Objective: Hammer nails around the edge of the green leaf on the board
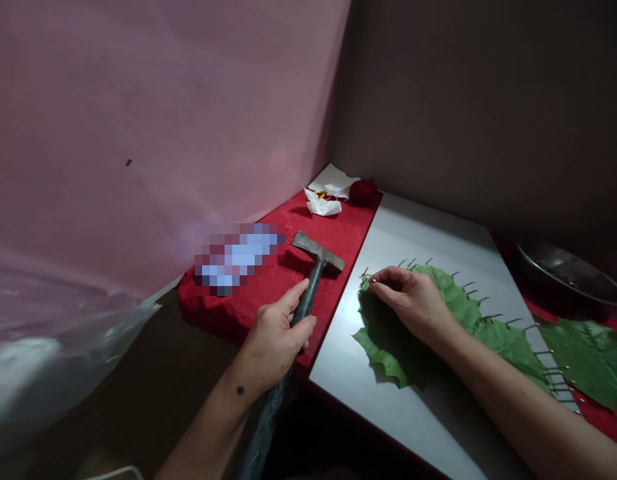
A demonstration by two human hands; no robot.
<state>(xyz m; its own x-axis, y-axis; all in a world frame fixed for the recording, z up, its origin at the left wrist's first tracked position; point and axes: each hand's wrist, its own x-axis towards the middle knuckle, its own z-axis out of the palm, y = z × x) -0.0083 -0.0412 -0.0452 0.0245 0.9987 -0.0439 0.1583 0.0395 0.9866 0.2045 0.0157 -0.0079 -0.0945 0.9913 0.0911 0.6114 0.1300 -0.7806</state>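
Observation:
My left hand (278, 333) is wrapped around the dark handle of a hammer (318, 253), whose metal head points up and away over the red cloth. At the near left part of a white board (413, 220), my right hand (411, 293) pinches a nail (373, 281) between thumb and forefinger, at the tip of a leaf. Large green leaves (448, 293) lie on the board, partly under my right hand and forearm. Several nails (471, 291) stand along the leaves' far edge, many of them leaning.
Red cloth (288, 213) covers the table around the board. White paper (333, 180) and a red ball-like thing (363, 192) sit at the back. A metal bowl (568, 267) and another leaf (588, 353) are on the right. Pink sheeting (163, 120) hangs at left; one patch is pixelated.

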